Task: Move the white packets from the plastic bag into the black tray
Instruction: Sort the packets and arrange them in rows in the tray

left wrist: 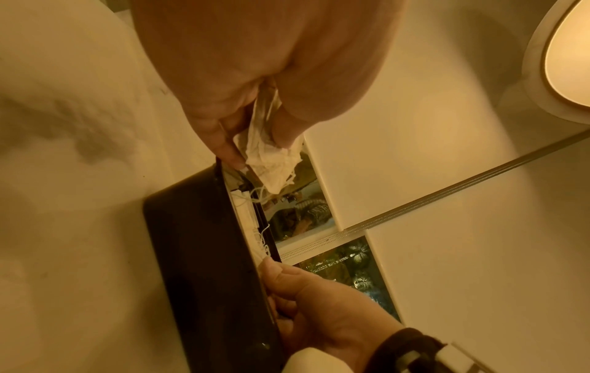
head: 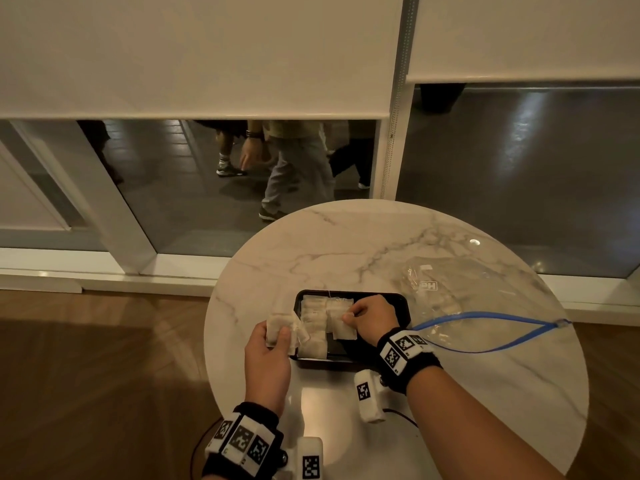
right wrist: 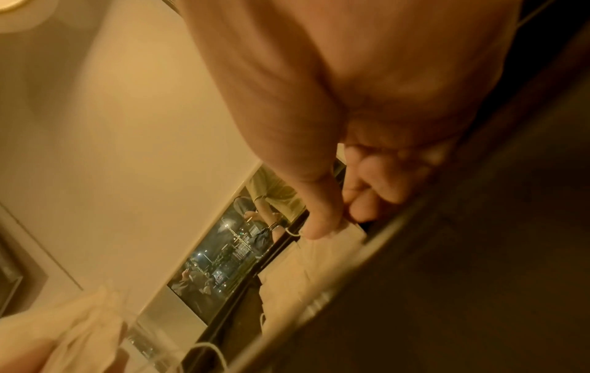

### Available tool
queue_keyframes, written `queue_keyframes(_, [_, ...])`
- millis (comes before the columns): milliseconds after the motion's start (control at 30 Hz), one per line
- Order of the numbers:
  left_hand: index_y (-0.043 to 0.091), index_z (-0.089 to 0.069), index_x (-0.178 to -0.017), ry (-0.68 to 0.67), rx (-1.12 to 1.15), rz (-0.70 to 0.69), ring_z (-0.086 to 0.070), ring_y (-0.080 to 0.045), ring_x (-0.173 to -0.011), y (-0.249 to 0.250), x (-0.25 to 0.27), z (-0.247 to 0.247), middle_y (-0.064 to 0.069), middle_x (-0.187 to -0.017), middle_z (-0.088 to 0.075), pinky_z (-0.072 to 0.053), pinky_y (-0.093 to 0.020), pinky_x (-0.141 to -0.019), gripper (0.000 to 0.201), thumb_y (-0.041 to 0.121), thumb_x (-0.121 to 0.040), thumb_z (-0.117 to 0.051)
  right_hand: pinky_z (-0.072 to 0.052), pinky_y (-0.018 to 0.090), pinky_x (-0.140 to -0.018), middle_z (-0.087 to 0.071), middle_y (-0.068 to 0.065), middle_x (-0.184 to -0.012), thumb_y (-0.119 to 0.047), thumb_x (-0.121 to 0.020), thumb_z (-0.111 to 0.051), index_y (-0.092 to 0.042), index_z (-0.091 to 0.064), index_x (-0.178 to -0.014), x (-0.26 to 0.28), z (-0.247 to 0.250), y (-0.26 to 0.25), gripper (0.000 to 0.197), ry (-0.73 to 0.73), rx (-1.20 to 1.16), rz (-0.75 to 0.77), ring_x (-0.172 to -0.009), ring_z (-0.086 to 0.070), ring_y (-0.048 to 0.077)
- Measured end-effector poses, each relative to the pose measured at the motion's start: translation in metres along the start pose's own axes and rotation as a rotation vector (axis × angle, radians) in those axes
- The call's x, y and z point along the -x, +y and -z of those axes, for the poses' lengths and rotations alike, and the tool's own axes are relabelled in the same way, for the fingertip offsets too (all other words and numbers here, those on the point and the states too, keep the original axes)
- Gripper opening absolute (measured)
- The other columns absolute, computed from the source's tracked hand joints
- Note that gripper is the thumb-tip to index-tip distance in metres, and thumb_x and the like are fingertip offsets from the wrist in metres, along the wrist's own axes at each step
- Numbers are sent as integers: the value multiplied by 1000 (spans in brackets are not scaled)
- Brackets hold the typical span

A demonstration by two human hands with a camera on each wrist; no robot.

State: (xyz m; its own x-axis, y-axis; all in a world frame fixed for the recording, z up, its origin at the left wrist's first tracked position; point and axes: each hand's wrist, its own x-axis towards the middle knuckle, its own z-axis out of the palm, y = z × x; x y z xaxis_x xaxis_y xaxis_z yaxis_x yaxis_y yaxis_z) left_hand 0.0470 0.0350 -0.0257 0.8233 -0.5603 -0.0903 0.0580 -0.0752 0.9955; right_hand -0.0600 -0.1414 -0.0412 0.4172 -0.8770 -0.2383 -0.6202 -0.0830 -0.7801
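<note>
A black tray sits on the round marble table, with several white packets lying in rows inside it. My left hand grips a bunch of white packets over the tray's left edge; the left wrist view shows these packets pinched between thumb and fingers beside the tray. My right hand is over the tray, thumb and fingers pinching a packet that lies in it, also seen as a packet under my thumb. The clear plastic bag with a blue zip lies right of the tray.
The marble table stands by a glass wall with lowered blinds. People walk behind the glass. Wooden floor lies to the left of the table.
</note>
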Motion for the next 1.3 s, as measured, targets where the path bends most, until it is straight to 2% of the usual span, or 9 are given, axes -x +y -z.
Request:
queue_keyframes(67, [18, -67, -108, 1, -2, -8, -69, -20, -98, 0, 0, 0, -4, -101, -73, -57, -41, -90, 12, 16, -102, -56, -57, 28, -79, -68, -4, -77, -23, -85, -78, -22, -72, -78, -1, -3, 1, 9, 1, 10, -11, -79, -66, 13])
queue_keyframes(200, [19, -67, -108, -5, -2, -24, -70, -18, -97, 0, 0, -1, -2, -101, -74, -57, -36, -86, 13, 15, -102, -57, -63, 36, -67, -70, 4, -78, -18, -84, -78, -23, -67, -71, -1, -7, 0, 17, -12, -7, -49, -72, -71, 20])
queue_keyframes(300, [20, -67, -108, -8, -4, -27, -70, -15, -97, -1, 0, -3, -1, -102, -74, -56, -30, -82, 14, 14, -102, -57, -64, 40, -71, -71, 4, -82, -16, -82, -77, -23, -68, -74, 1, -9, 0, 14, -15, -26, -65, -75, -72, 23])
queue_keyframes(400, [19, -67, -108, -14, -2, -35, -70, -13, -95, 0, 0, -4, -1, -101, -73, -53, -22, -75, 14, 13, -102, -56, -63, 41, -72, -70, 4, -83, -15, -83, -73, -23, -67, -77, 0, -10, 1, 12, 14, -46, -64, -77, -71, 24])
queue_keyframes(533, [15, -66, -110, -16, -6, -42, -70, -13, -94, 0, -1, -3, -2, -100, -73, -52, -19, -73, 14, 12, -102, -55, -64, 37, -61, -69, 5, -80, -10, -87, -68, -19, -69, -78, -1, -8, 2, 13, 11, -40, -62, -70, -72, 24])
queue_keyframes(667, [18, -66, -109, -12, -1, -31, -70, -12, -94, -1, -1, -3, -1, -100, -73, -52, -20, -73, 13, 14, -102, -56, -64, 40, -70, -70, 3, -77, -7, -85, -70, -20, -70, -72, -4, -8, 3, 18, -6, -22, -65, -73, -72, 23])
queue_keyframes(867, [17, -67, -108, -10, 8, -31, -70, -14, -95, 0, -2, -3, -2, -101, -73, -54, -23, -75, 13, 13, -102, -56, -64, 39, -65, -71, 8, -76, -8, -84, -71, -16, -70, -75, -4, -10, 0, 12, -29, -54, -79, -68, -73, 25])
queue_keyframes(1033, [17, -67, -108, -4, 6, -27, -71, -16, -95, -1, -1, -2, -2, -100, -74, -55, -27, -77, 13, 13, -102, -57, -64, 39, -71, -71, 7, -81, -10, -82, -73, -20, -68, -78, -6, -12, 1, 12, -22, -47, -80, -73, -72, 24])
queue_keyframes(1300, [14, -67, -109, -13, 7, -38, -71, -12, -93, 2, -1, -3, -2, -100, -74, -55, -15, -67, 13, 12, -102, -56, -63, 41, -74, -71, 8, -90, -8, -84, -71, -24, -64, -77, -8, -8, 2, 19, -8, -23, -76, -84, -71, 24])
